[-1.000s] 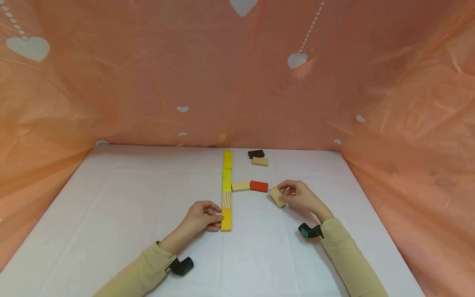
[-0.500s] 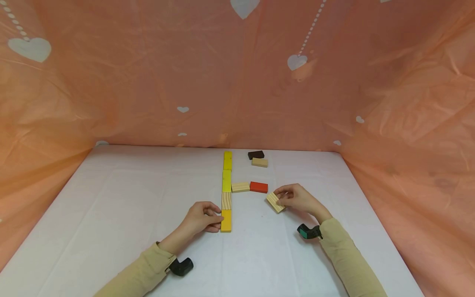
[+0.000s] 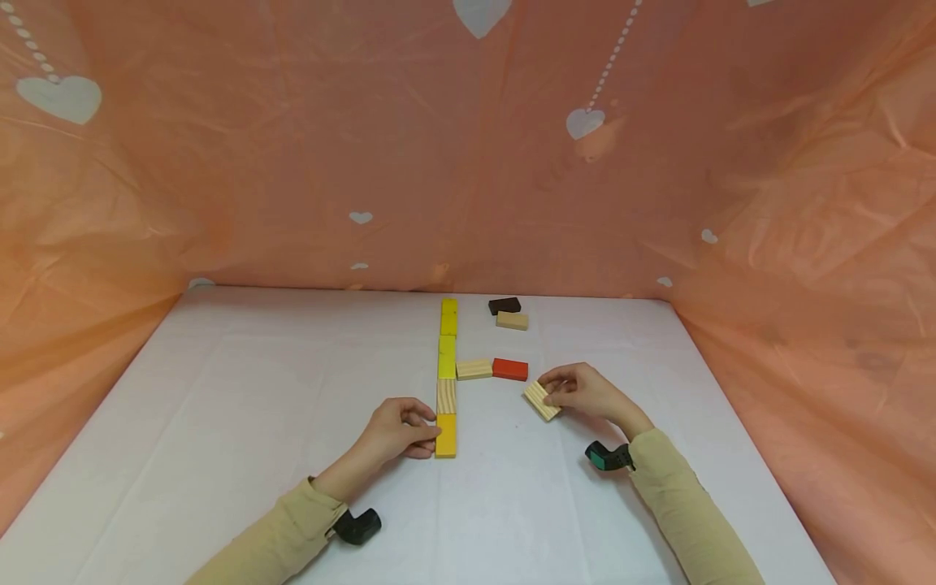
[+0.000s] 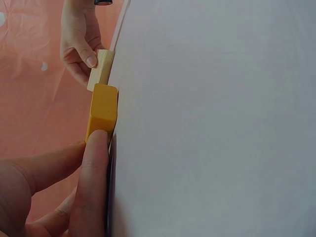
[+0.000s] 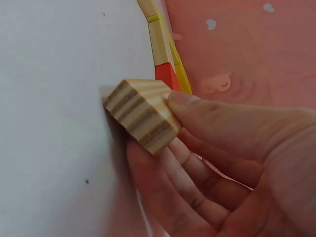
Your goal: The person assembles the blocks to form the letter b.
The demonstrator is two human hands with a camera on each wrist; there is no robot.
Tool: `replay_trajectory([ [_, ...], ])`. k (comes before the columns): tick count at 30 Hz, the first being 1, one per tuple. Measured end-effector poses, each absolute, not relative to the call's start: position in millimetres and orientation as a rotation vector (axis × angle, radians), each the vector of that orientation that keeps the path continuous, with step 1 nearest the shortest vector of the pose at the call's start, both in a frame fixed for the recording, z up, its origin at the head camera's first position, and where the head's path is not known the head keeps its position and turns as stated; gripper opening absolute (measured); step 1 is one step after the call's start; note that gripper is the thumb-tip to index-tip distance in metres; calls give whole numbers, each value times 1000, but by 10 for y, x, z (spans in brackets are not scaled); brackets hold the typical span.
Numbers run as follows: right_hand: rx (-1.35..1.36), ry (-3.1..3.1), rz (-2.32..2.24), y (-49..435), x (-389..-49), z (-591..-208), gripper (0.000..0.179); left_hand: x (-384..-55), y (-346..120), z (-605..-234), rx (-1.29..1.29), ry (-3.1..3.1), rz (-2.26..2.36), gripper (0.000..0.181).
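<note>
In the head view my left hand (image 3: 395, 431) is at the near end of a row of blocks, thumb and index finger gripping the left edge of an orange-yellow wooden block (image 3: 446, 436). That block lies flat on the table; the left wrist view shows the fingertips against it (image 4: 103, 101). To the right, my right hand (image 3: 588, 394) pinches a striped natural-wood block (image 3: 542, 400) between thumb and fingers. In the right wrist view this block (image 5: 143, 116) is tilted, close over the white surface. A red block (image 3: 510, 370) lies just beyond it, end to end with a plain block (image 3: 474, 370).
Beyond the orange-yellow block, the row continues with a striped block (image 3: 446, 396) and two yellow ones, the nearer (image 3: 447, 357) touching the plain branch. A dark brown block (image 3: 504, 305) and a pale block (image 3: 512, 321) lie at the back. An orange curtain (image 3: 468, 179) encloses the white table (image 3: 292, 366).
My right hand has shifted slightly nearer and to the left with the striped block, then nearly stopped. My left hand stays at the orange-yellow block.
</note>
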State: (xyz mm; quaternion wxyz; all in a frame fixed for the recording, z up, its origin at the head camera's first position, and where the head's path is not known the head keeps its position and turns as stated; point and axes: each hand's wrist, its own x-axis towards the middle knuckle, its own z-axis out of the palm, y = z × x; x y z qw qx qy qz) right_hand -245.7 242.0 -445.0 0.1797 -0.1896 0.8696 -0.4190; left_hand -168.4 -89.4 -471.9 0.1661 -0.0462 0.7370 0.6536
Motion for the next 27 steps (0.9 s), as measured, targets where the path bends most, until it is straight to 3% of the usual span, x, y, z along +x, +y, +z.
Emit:
replay_trajectory([
  [27,-381,2454,-1207,2347,-2439,-4422,35,-1695,-898,-4767,-118,2119,1852,21],
])
